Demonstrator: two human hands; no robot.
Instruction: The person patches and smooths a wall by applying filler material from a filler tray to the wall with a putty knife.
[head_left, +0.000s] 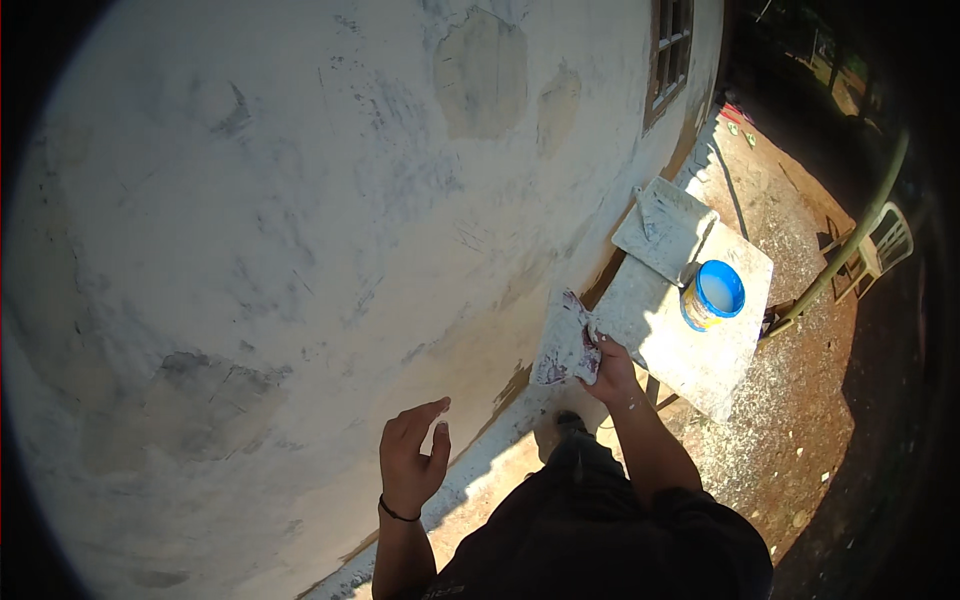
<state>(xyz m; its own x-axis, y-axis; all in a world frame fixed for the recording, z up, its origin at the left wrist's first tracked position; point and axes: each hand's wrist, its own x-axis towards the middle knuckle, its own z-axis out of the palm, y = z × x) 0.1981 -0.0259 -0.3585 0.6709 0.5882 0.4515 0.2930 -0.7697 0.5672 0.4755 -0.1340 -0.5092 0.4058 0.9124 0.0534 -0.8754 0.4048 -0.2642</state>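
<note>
In my right hand [613, 373] is a flat, wide scraper [566, 345], smeared white with dark reddish patches. My fingers wrap its narrow end, and its broad edge points toward the wall. My left hand [414, 457] is raised near the wall with nothing in it. Its thumb stands apart from the bent fingers, and white residue shows on the fingertips. The wall [300, 250] is whitish, with grey smudges and beige patches. Just beyond my right hand stands a white-spattered table [655, 345], bearing a blue-rimmed bucket [700, 306] with pale contents.
A white-coated tray [668, 225] lies at the table's far end, with a tool resting in it. Farther right are a curved pole [868, 222] and a plastic chair [888, 245]. A barred window [668, 55] is set into the wall. White specks dot the sunlit ground [790, 440].
</note>
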